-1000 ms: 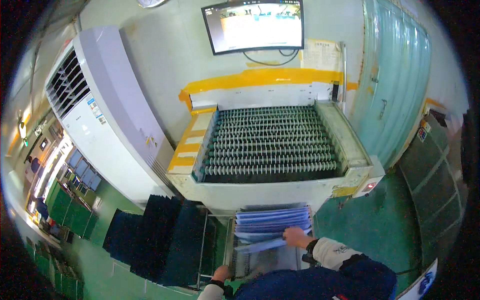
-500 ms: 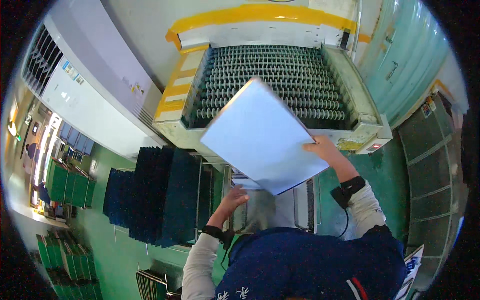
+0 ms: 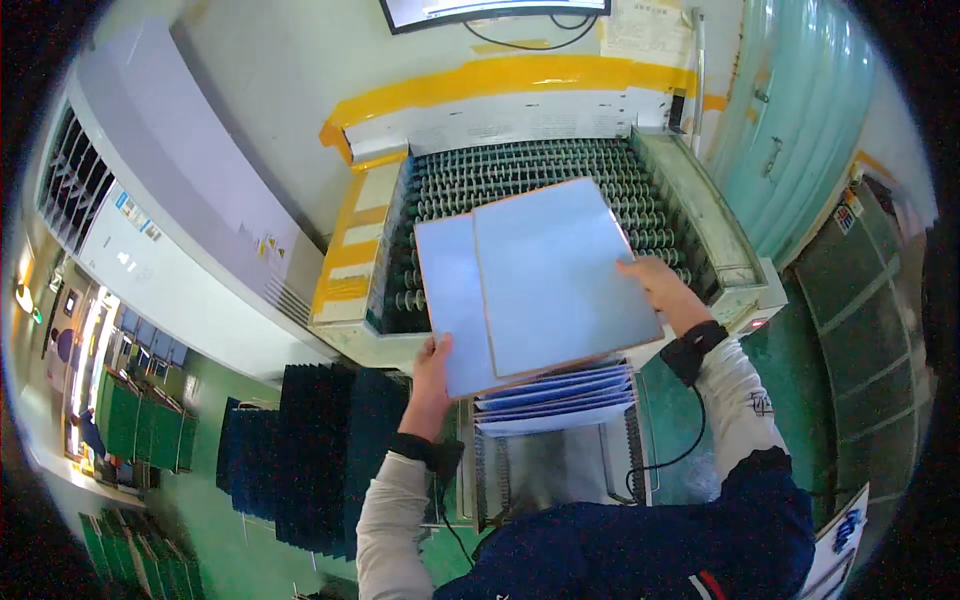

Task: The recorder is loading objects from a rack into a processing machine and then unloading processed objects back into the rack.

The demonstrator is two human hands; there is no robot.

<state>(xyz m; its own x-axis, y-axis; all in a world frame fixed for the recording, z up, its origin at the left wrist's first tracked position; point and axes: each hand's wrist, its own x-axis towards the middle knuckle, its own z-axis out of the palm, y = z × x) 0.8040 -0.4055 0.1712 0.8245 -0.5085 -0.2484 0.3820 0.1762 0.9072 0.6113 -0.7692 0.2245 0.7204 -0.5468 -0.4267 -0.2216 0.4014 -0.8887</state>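
Two flat, pale blue-white panels with thin copper-brown edges are held up in front of me, one overlapping the other. My right hand (image 3: 658,287) grips the right edge of the front panel (image 3: 560,280), thumb on top. My left hand (image 3: 430,375) is closed on the lower left corner of the rear panel (image 3: 452,280), its thumb on the face. Both panels are tilted above the near end of a roller conveyor (image 3: 540,153) with rows of small wheels. Beneath them, a rack (image 3: 642,455) holds several similar panels (image 3: 555,412) standing on edge.
Dark panels (image 3: 315,450) stand in a row on the left. A white cabinet (image 3: 190,260) rises behind them. At the right are a grey slatted rack (image 3: 865,330) and a translucent greenish door (image 3: 805,130). A screen (image 3: 490,10) hangs above the conveyor. Cables trail from both wrists.
My left hand, free before, now grips a second panel beneath the first. The right-hand panel has turned straighter. The view has tilted up, showing the screen and more panels in the rack.
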